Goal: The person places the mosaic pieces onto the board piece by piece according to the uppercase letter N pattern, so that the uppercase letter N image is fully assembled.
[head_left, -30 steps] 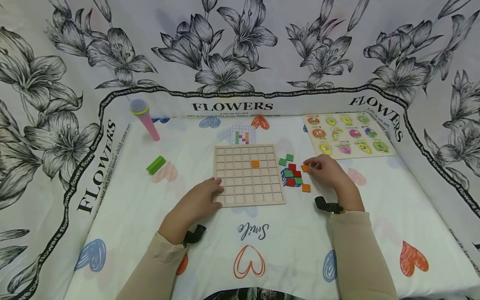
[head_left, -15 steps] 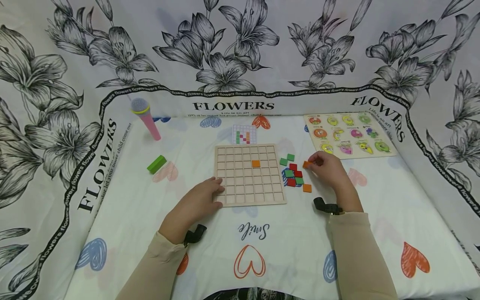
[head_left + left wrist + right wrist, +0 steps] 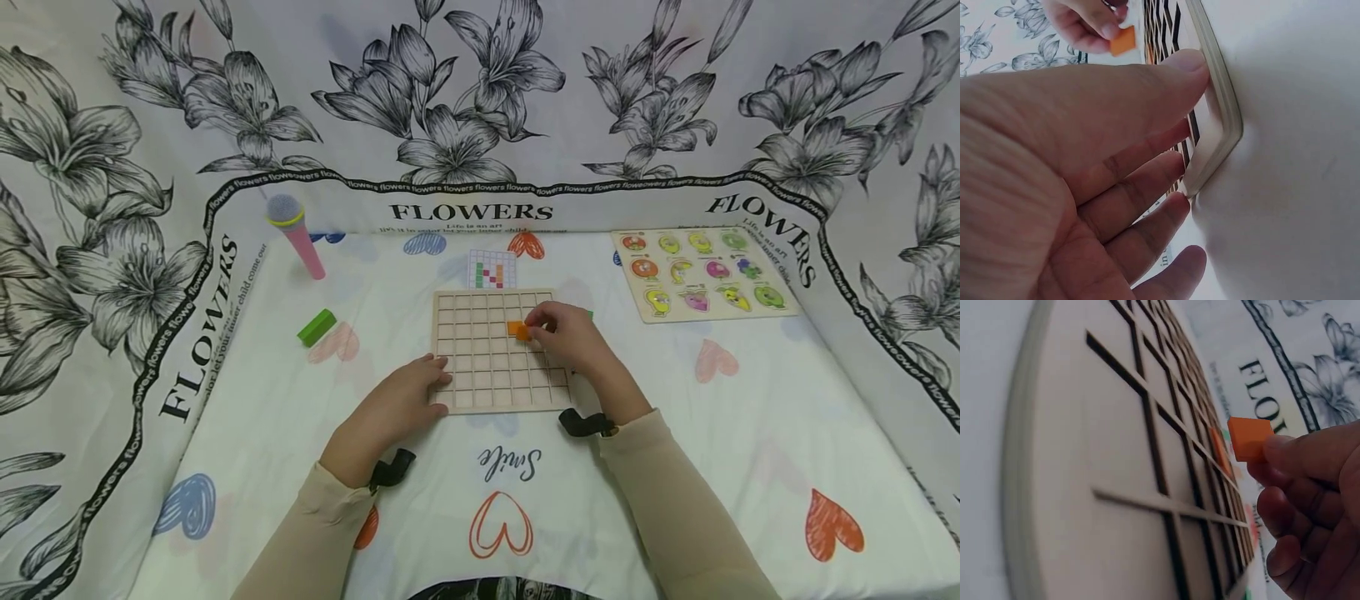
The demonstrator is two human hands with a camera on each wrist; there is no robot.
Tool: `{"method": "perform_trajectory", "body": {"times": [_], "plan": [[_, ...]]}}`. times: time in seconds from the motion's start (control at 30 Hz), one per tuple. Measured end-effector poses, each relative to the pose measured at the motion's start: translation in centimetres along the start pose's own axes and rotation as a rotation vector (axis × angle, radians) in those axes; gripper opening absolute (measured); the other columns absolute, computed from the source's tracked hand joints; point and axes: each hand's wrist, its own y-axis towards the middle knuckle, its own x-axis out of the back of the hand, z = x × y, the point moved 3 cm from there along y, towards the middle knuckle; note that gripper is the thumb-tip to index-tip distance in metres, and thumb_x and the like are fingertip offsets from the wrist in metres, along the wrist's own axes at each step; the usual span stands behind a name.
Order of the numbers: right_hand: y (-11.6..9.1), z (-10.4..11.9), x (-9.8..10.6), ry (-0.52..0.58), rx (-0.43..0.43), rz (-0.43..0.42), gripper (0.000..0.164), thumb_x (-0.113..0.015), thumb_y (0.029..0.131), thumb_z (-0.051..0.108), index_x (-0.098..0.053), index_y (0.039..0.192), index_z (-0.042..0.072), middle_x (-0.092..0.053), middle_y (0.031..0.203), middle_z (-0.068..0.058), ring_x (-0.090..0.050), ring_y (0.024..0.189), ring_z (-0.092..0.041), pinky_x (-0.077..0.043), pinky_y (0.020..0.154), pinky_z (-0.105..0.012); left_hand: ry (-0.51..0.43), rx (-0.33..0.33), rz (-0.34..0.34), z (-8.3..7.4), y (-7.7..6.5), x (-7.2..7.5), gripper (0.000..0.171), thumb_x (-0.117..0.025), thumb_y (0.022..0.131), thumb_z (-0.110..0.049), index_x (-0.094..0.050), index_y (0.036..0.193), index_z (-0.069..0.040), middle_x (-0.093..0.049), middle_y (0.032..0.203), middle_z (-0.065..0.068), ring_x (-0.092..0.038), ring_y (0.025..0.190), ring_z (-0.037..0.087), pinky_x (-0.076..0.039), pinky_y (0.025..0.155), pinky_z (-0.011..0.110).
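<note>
A wooden grid board (image 3: 480, 379) lies flat in the middle of the table in the head view. My left hand (image 3: 393, 408) rests at its left edge, thumb and fingertips touching the rim, fingers loosely extended. Over the board's upper right part, my right hand (image 3: 573, 337) pinches an orange square tile (image 3: 1250, 439) between thumb and fingers. The held tile is tilted in the right wrist view. Another orange tile (image 3: 513, 327) sits in a cell just beside it. The loose tiles right of the board are mostly hidden by my right hand; only a green tile edge (image 3: 590, 315) shows.
A small card with a coloured grid pattern (image 3: 491, 269) lies behind the board. At the back right is a fruit picture board (image 3: 742, 293). A pink toy microphone (image 3: 303, 250) and a green block (image 3: 317, 328) are on the left. Floral cloth covers table and backdrop.
My right hand has picked up the orange tile from the right of the board and carried it left over the grid, beside the seated orange tile. My left hand has stayed at the edge.
</note>
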Motion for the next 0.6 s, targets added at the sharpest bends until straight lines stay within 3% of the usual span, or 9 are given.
{"method": "perform_trajectory", "body": {"times": [0.23, 0.6], "plan": [[0.9, 0.0, -1.8, -0.018, 0.014, 0.023, 0.006, -0.072, 0.106, 0.016, -0.074, 0.112, 0.016, -0.073, 0.108, -0.005, -0.06, 0.091, -0.025, -0.053, 0.079, -0.036, 0.002, -0.007, -0.002, 0.0, 0.0, 0.1, 0.049, -0.083, 0.094, -0.007, -0.07, 0.141, 0.0, -0.051, 0.168, 0.014, -0.039, 0.163, 0.034, -0.036, 0.131, 0.055], [1.0, -0.3, -1.8, -0.041, 0.002, 0.027, 0.005, -0.074, 0.105, 0.017, -0.075, 0.111, 0.018, -0.071, 0.105, -0.005, -0.06, 0.092, -0.026, -0.053, 0.079, -0.037, 0.013, -0.011, 0.0, -0.1, 0.0, 0.1, 0.049, -0.083, 0.095, -0.007, -0.07, 0.141, -0.001, -0.051, 0.168, 0.013, -0.039, 0.163, 0.034, -0.036, 0.131, 0.055]]}}
